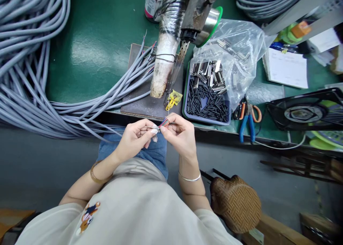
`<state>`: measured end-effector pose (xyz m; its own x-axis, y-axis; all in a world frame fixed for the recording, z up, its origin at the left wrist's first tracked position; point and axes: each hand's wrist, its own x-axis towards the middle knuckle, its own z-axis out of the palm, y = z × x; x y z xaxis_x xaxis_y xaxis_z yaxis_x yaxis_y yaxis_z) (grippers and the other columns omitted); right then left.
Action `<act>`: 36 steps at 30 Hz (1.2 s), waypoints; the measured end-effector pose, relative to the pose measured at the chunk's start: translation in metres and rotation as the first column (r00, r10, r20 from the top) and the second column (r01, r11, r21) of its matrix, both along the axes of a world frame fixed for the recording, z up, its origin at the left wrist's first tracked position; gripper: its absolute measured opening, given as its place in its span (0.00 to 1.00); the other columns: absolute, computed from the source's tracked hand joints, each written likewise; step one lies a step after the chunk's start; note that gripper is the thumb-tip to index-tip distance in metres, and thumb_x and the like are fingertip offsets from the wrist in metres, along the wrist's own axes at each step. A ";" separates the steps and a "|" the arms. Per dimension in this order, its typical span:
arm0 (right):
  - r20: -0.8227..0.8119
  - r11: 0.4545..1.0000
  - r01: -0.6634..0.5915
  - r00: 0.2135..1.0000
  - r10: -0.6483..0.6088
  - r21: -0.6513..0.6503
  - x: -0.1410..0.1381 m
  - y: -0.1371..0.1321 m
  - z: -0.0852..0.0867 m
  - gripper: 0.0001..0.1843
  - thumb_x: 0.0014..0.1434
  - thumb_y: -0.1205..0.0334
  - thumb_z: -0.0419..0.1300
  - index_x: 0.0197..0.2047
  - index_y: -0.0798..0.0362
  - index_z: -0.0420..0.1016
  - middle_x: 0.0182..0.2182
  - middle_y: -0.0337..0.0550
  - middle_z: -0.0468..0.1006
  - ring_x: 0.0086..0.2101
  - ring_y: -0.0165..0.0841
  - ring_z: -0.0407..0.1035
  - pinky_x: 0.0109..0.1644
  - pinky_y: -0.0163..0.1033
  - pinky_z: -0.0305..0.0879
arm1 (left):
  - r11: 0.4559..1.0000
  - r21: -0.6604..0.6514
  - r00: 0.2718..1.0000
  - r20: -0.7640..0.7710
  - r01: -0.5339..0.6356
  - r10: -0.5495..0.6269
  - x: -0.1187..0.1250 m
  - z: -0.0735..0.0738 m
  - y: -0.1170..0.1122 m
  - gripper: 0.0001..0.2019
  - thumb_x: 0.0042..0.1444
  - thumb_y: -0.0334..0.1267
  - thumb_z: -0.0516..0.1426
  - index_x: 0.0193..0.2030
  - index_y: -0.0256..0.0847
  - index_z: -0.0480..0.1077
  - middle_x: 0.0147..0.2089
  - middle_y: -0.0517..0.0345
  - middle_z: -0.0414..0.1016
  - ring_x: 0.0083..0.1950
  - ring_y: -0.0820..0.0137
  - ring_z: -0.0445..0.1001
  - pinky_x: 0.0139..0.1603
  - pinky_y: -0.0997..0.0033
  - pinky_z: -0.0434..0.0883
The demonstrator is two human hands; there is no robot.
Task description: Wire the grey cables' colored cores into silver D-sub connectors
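Both hands meet above my lap at the bench's front edge. My left hand (138, 136) is closed, pinching the stripped end of a grey cable between thumb and fingers. My right hand (180, 132) is closed on the thin coloured wires (164, 122) that fan out of that end, red and blue among them. White wrapping shows at the left fingertips. Beyond the hands, a small yellow clip (173, 100) lies on a dark board (134, 104). Many grey cables (107, 98) run in from the left, some with bared coloured ends on the board.
A soldering iron (183, 50) and a foil-wrapped tube (163, 66) hang over the board. Right of them are a tray (229, 118) of black sleeves and metal connectors, a plastic bag (238, 48), pliers (248, 120) and a black fan (305, 111). A stool (235, 204) stands at lower right.
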<state>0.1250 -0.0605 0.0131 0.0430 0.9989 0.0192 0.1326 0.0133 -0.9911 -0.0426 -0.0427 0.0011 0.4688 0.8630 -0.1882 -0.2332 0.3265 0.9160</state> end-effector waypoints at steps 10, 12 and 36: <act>-0.012 0.962 0.152 0.988 -0.153 0.228 -0.020 -0.003 -0.013 0.04 0.57 0.65 0.66 0.32 0.51 0.74 0.31 0.35 0.72 0.20 0.19 0.50 0.21 0.33 0.44 | 0.958 -0.247 0.968 0.237 0.146 -0.086 -0.004 -0.005 0.007 0.18 0.57 0.48 0.67 0.35 0.35 0.70 0.23 0.59 0.78 0.13 0.79 0.67 0.12 0.83 0.59; 0.003 0.958 0.128 0.991 -0.134 0.255 -0.019 -0.001 -0.013 0.05 0.58 0.66 0.65 0.32 0.51 0.74 0.30 0.35 0.72 0.20 0.19 0.50 0.21 0.33 0.45 | 0.951 -0.269 0.967 0.239 0.153 -0.088 -0.005 -0.004 0.008 0.18 0.56 0.48 0.68 0.35 0.35 0.70 0.23 0.59 0.78 0.13 0.79 0.66 0.12 0.83 0.59; -0.117 0.997 0.078 0.990 -0.081 -0.028 -0.013 0.004 0.001 0.05 0.54 0.60 0.67 0.31 0.53 0.82 0.28 0.39 0.77 0.20 0.19 0.48 0.22 0.33 0.41 | 0.974 -0.190 0.953 0.296 0.126 -0.066 -0.008 -0.018 0.007 0.15 0.57 0.45 0.68 0.37 0.34 0.73 0.24 0.57 0.80 0.12 0.79 0.68 0.12 0.85 0.60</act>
<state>0.1122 -0.0564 0.0145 0.1230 0.9923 -0.0140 0.0146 -0.0159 -0.9998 -0.0506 -0.0353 -0.0165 0.6077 0.7682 -0.2015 -0.4332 0.5333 0.7266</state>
